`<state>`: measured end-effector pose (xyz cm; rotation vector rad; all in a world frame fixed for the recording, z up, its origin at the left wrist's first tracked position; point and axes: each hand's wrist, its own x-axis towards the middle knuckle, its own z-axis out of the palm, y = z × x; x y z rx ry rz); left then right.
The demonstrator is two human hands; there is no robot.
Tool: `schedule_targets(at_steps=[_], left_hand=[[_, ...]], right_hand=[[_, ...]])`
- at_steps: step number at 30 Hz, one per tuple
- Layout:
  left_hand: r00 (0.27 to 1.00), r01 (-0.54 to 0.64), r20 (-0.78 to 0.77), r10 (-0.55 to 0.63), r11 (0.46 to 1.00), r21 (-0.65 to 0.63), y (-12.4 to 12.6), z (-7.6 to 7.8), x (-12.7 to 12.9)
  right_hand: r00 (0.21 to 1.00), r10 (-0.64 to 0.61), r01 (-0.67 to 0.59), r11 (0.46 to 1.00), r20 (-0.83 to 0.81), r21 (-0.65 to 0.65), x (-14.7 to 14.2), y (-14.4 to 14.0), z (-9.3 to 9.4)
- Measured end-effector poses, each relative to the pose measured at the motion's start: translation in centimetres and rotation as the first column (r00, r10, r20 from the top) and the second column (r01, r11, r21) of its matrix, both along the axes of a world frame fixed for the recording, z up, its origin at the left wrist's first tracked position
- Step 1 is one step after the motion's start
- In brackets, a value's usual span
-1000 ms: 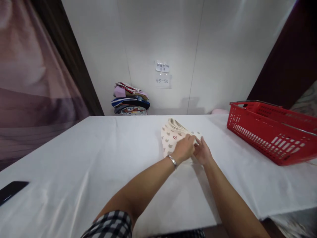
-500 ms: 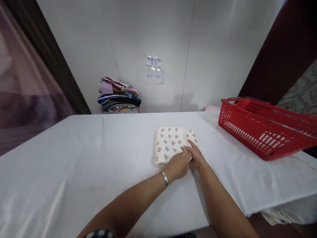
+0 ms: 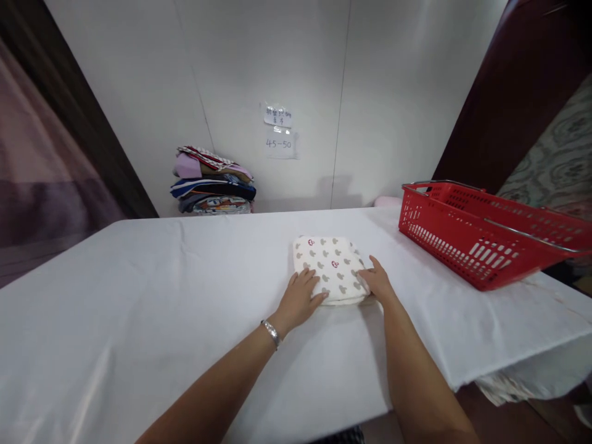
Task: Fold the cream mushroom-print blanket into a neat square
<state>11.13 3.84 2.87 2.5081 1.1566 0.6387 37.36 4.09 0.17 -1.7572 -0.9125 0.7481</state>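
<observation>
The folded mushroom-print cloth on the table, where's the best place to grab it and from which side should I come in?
The folded cloth lies flat on the white table as a thick, rounded square. The left hand and right hand already rest at its near corners. Probably best to come from the near side, slide fingers under the left and right edges and lift evenly, so the layers stay stacked.

- One head-worn view looks forward and down across the white table (image 3: 139, 345) toward the wall (image 3: 277, 61).
- Both forearms enter from the bottom edge, close to the lens.
</observation>
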Motion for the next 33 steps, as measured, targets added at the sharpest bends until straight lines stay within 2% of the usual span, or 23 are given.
schedule_targets(at_steps=[2,6,8,11,16,19,23,28,31,33], left_hand=[[0.999,-0.017,0.037,0.017,1.000,-0.009,-0.2,-0.6,-0.2],[0.993,-0.048,0.105,0.053,0.998,-0.051,-0.4,-1.0,-0.2],[0.992,-0.027,0.121,0.035,0.997,-0.073,-0.3,-1.1,-0.1],[0.990,-0.006,0.142,0.019,0.996,-0.089,-0.4,-1.2,0.1],[0.993,0.040,0.116,-0.031,0.996,-0.075,-0.7,-1.8,-0.6],[0.988,-0.006,0.153,0.015,0.998,-0.059,-0.7,-2.5,-1.1],[0.965,-0.107,0.232,0.121,0.992,-0.073,-1.0,-3.4,-0.6],[0.943,-0.178,0.276,0.186,0.983,-0.054,-0.7,-4.3,0.8],[0.930,-0.190,0.316,0.189,0.981,-0.030,1.0,-4.3,-0.3],[0.900,-0.250,0.367,0.236,0.968,-0.010,2.6,-4.0,-2.4]], right_hand=[[0.994,-0.005,0.002,1.000,0.111,0.028,0.2,-0.3,-0.1],[0.987,-0.058,0.040,0.992,0.149,0.118,0.5,-0.6,0.3],[0.978,-0.074,0.067,0.997,0.196,0.038,0.8,-0.6,0.3],[0.946,-0.033,0.073,0.991,0.322,-0.113,1.3,-0.4,0.2],[0.897,-0.025,0.109,0.980,0.442,-0.167,1.5,-0.5,0.5],[0.874,0.008,0.116,0.968,0.486,-0.225,1.2,-0.6,0.7],[0.866,0.093,0.070,0.950,0.491,-0.303,1.1,-0.4,0.5],[0.874,0.118,0.037,0.951,0.472,-0.306,1.4,-0.3,0.5],[0.892,0.142,-0.004,0.952,0.429,-0.307,0.6,-0.9,1.2],[0.940,0.206,-0.116,0.942,0.271,-0.315,-1.1,-1.6,1.7]])
